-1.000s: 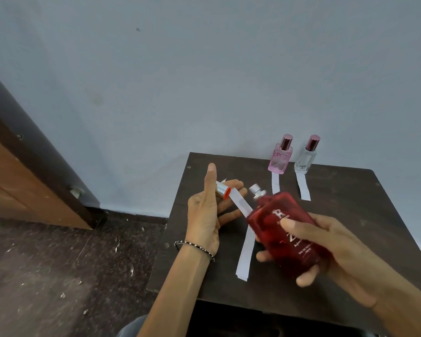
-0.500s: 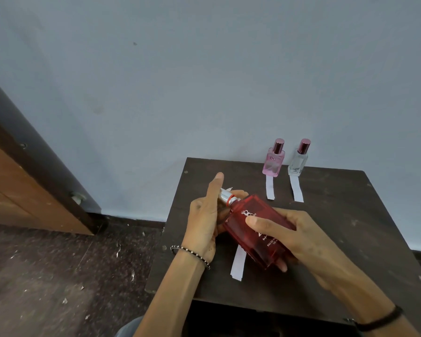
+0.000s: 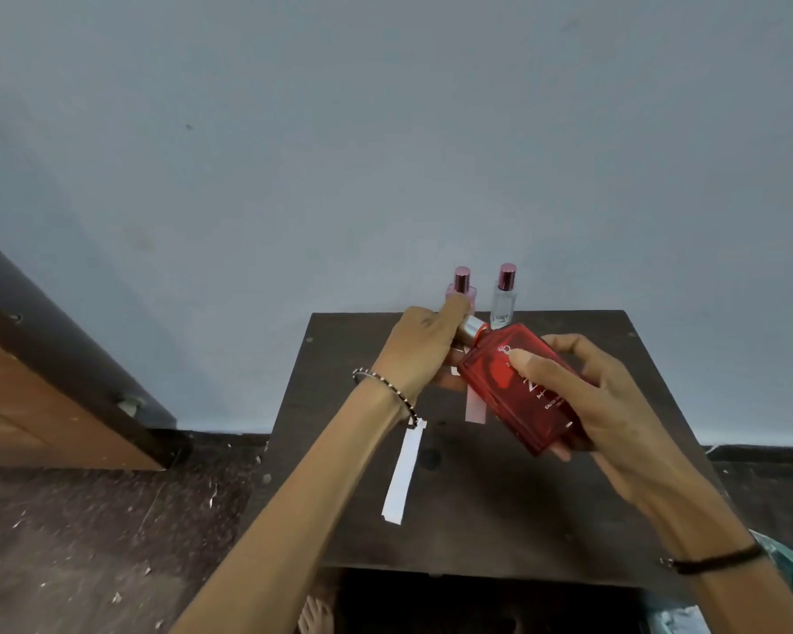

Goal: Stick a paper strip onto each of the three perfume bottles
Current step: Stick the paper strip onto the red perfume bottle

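Note:
My right hand (image 3: 582, 395) grips a flat red perfume bottle (image 3: 500, 382), held tilted above the dark table (image 3: 500, 519) with its neck pointing up-left. My left hand (image 3: 424, 350) is closed over its silver cap (image 3: 473, 328). At the back edge, a small pink bottle (image 3: 462, 281) stands partly hidden behind my left hand, and a clear bottle (image 3: 504, 297) stands to its right. A white paper strip (image 3: 401, 473) lies flat on the table under my left forearm. A second strip (image 3: 475, 407) shows below the red bottle; its upper end is hidden.
The table stands against a pale blue wall (image 3: 385, 153). A wooden door or panel (image 3: 42, 386) leans at the left, above a dusty dark floor (image 3: 88, 542). A bare foot (image 3: 314, 615) shows beneath the table's front edge.
Both hands carried the red bottle toward the back of the table, close to the two small bottles. My left hand turned palm-down over the silver cap. The long strip now lies uncovered.

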A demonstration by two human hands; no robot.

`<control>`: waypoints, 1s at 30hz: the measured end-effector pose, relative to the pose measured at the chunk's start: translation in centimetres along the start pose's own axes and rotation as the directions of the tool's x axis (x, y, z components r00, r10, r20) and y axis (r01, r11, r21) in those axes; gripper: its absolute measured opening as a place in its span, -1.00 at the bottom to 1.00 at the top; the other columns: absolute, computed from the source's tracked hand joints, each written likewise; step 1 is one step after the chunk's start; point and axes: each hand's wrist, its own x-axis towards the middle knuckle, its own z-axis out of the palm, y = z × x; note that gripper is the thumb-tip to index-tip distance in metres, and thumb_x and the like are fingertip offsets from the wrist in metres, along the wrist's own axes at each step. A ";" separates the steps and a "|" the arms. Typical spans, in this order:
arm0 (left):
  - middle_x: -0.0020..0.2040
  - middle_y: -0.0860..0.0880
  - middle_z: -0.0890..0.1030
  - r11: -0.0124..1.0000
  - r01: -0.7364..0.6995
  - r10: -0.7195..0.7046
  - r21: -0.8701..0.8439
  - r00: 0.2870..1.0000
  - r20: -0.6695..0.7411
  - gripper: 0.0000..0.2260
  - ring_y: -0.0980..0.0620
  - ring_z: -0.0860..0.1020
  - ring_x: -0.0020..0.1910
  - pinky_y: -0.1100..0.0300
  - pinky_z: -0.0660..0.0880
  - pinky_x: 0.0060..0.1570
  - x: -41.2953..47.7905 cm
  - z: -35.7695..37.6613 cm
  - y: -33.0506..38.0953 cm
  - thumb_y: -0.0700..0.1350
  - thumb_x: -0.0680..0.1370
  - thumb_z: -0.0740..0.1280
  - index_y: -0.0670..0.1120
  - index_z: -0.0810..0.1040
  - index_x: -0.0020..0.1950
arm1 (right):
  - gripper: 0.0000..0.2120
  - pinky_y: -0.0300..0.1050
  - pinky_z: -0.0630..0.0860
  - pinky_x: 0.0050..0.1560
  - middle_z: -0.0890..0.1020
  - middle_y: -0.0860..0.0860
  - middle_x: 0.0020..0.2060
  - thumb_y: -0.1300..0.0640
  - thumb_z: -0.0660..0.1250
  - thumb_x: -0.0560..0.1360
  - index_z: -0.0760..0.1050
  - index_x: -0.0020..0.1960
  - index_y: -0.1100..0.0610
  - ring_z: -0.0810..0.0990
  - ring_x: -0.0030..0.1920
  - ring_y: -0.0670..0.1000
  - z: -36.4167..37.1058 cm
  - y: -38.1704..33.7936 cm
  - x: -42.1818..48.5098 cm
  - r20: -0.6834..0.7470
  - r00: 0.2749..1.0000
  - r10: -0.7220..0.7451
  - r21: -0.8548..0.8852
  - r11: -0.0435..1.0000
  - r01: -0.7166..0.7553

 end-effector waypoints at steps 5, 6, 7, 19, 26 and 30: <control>-0.31 -0.13 0.61 0.995 0.006 -0.007 0.101 1.000 0.011 -0.67 -0.06 0.58 -0.29 -0.02 0.69 -0.22 0.8 1.8 0.4 0.07 0.57 0.22 -0.14 0.56 -0.22 | -0.46 -0.29 0.51 -0.50 0.65 0.08 -0.07 -0.16 0.44 0.29 0.41 0.20 -0.04 0.70 -0.37 -0.05 -1.2 0.5 -0.3 -0.058 0.998 -0.033 -0.090 0.996 0.028; -0.30 -0.14 0.61 0.993 0.000 -0.002 0.121 1.000 0.016 -0.67 -0.06 0.58 -0.28 0.02 0.69 -0.25 0.9 2.0 0.5 0.06 0.58 0.22 -0.14 0.55 -0.21 | -0.47 -0.27 0.53 -0.48 0.65 0.06 -0.07 -0.18 0.43 0.28 0.39 0.18 -0.06 0.71 -0.32 -0.02 -1.4 0.7 -0.3 -0.065 0.997 -0.046 -0.122 0.992 0.038; -0.28 -0.15 0.60 0.990 -0.011 0.008 0.143 1.000 0.025 -0.68 -0.07 0.58 -0.27 0.02 0.69 -0.26 1.0 2.2 0.5 0.06 0.59 0.21 -0.15 0.55 -0.19 | -0.47 -0.26 0.54 -0.47 0.65 0.06 -0.05 -0.20 0.43 0.28 0.38 0.18 -0.08 0.71 -0.27 0.02 -1.6 0.8 -0.3 -0.071 0.996 -0.061 -0.149 0.988 0.050; -0.37 -0.07 0.44 0.992 0.052 -0.051 0.114 0.999 -0.012 -0.71 0.05 0.36 -0.51 0.28 0.41 -0.44 2.8 5.0 0.8 0.07 0.51 0.23 -0.17 0.47 -0.11 | -0.42 0.04 0.70 -0.17 0.58 -0.03 0.08 -0.28 0.41 0.25 0.32 0.18 -0.15 0.67 -0.06 0.05 -2.0 2.0 -0.1 -0.160 0.978 -0.132 -0.184 0.978 0.102; -0.39 0.01 0.61 0.996 0.074 -0.076 -0.044 0.997 -0.031 -0.44 0.19 0.45 -0.63 0.43 0.38 -0.57 2.9 5.1 0.8 0.02 0.57 0.22 -0.28 0.29 0.47 | -0.37 -0.12 0.65 -0.34 0.60 0.04 0.06 -0.28 0.44 0.19 0.38 0.19 -0.11 0.67 -0.03 0.12 -1.6 2.1 0.1 -0.194 0.978 -0.078 0.017 0.996 0.083; -0.26 -0.04 0.62 0.993 0.113 -0.111 -0.034 0.993 0.033 -0.56 0.07 0.50 -0.46 0.29 0.48 -0.39 2.8 5.1 0.8 0.09 0.54 0.23 -0.20 0.48 0.25 | -0.46 -0.26 0.53 -0.50 0.63 0.09 -0.01 -0.16 0.46 0.26 0.43 0.18 -0.04 0.70 -0.11 0.14 -2.0 2.0 0.0 -0.186 0.981 -0.059 0.105 0.991 0.080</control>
